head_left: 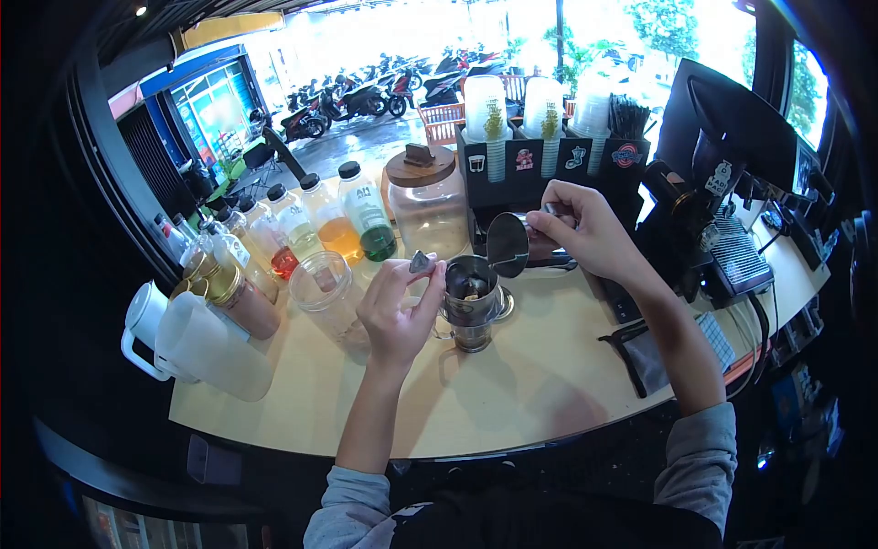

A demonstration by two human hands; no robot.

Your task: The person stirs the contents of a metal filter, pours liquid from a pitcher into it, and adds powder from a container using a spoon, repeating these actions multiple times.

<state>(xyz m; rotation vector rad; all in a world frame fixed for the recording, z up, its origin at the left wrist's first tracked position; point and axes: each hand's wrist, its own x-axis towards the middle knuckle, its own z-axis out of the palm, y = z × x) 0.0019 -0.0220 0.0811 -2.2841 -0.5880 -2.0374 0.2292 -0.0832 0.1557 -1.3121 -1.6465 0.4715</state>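
My right hand [581, 224] grips a shiny steel pitcher [508, 245], tilted with its mouth toward a dark metal strainer cup [470, 297]. Dark, wet-looking contents show inside the cup, which sits on a clear glass mug [473, 339]. Closed at the cup's left rim, my left hand [400, 306] pinches what looks like its metal handle, whose pointed end sticks out above the fingers. No stream of liquid can be made out. A round metal lid or dish [504, 304] lies just right of the cup. Left of my left hand stands a clear plastic jar [326, 288].
Several syrup bottles [366, 212] line the left back, near a wooden-lidded glass jar [428, 206]. White jugs [197, 343] stand at the left edge. A black holder [508, 183] with plastic cups is behind; a coffee machine [732, 252] and dark cloth [640, 359] lie right.
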